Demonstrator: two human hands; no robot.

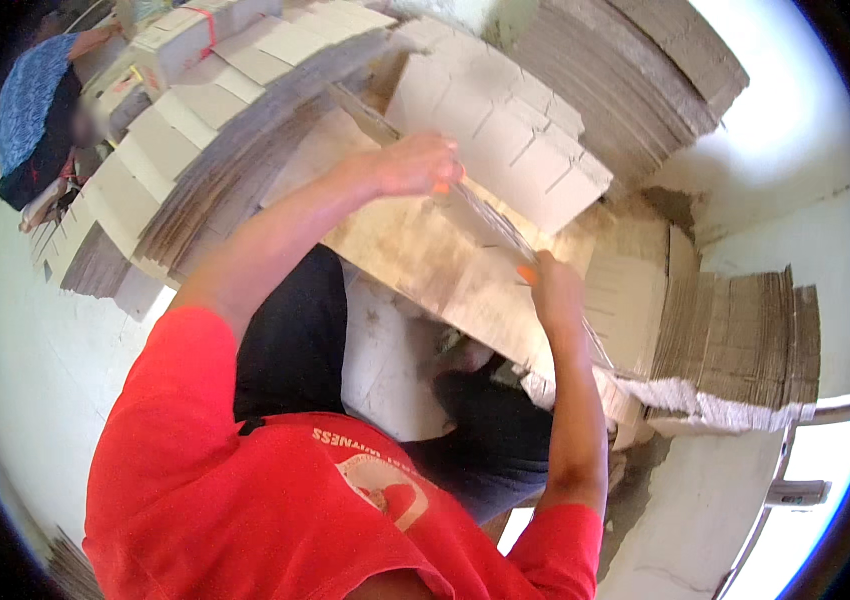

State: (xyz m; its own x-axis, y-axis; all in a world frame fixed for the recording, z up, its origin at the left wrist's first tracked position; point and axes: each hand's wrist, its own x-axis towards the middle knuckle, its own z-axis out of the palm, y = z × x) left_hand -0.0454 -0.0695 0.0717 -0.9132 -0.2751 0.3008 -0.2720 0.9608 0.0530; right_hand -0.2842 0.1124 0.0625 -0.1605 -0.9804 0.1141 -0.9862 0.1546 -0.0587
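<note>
A thin bundle of cardboard sheets [497, 222] stands edge-up across a pale wooden board [415, 245] in front of me. My left hand [415, 165] is closed over its upper edge toward the far left end. Nearer the other end, my right hand [557, 290] grips the same edge. Something orange covers a fingertip on each hand. Just beyond the bundle lie flat cardboard pieces with slits [500, 140]. How many sheets the bundle has, I cannot tell.
Tall stacks of cardboard stand at the right [735, 330], at the back [635, 75] and at the left [220, 165]. A box with a red strap [195, 35] sits at the far left. Another person [35, 110] in blue is bent over beyond the left stack.
</note>
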